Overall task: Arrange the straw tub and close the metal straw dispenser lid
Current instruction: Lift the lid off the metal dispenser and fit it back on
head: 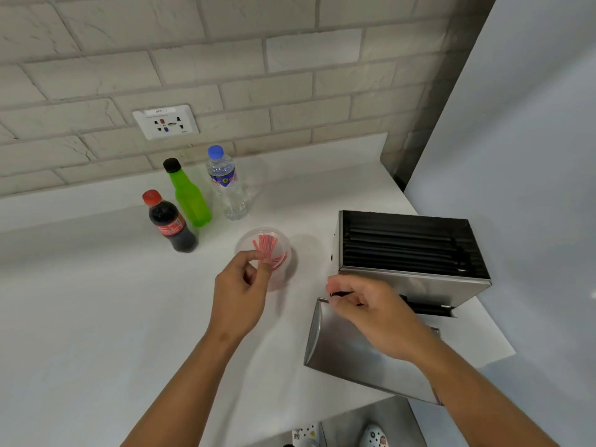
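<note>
A clear plastic straw tub (283,250) stands mid-counter with a bundle of red straws (266,245) in it. My left hand (240,293) pinches the near ends of those red straws at the tub's rim. To the right sits the metal straw dispenser (419,285), open on top and filled with black straws (403,250). Its metal lid (338,350) hangs open toward me, lying low at the front. My right hand (371,312) rests over the lid's upper edge, fingers curled on a black straw (338,294) at the dispenser's front slot.
Three bottles stand behind the tub: a cola bottle (171,222), a green bottle (188,195) and a water bottle (227,185). A wall socket (166,121) sits on the brick wall. The counter edge (503,350) runs just right of the dispenser.
</note>
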Available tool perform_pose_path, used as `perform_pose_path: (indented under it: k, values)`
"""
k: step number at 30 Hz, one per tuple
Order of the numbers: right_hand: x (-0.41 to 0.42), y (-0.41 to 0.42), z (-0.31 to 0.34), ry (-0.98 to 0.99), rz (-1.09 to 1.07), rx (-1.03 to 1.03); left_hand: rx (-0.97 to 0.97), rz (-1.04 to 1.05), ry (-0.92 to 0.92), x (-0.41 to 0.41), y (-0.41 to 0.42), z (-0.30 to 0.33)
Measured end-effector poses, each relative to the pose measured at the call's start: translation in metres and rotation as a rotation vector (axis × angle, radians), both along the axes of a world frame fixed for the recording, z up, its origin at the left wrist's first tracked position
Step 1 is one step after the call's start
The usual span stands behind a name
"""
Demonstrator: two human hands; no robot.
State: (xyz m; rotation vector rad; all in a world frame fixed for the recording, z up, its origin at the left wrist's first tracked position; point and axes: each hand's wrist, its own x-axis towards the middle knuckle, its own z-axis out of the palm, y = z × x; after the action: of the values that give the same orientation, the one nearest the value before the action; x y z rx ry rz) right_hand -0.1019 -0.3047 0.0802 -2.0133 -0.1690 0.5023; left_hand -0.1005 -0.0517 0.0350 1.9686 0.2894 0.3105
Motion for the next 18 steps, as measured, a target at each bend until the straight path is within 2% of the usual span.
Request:
perform_pose_path:
  k: [5,18]
  values:
    - [-0.017,-0.052,-0.002,-0.019,-0.102,-0.026,-0.037,-0.153,0.118,-0.016,-0.031,-0.008]
    - [-0.046,-0.130,-0.060,0.116,-0.360,-0.247,-0.022,-0.246,0.509,-0.047,-0.088,-0.046]
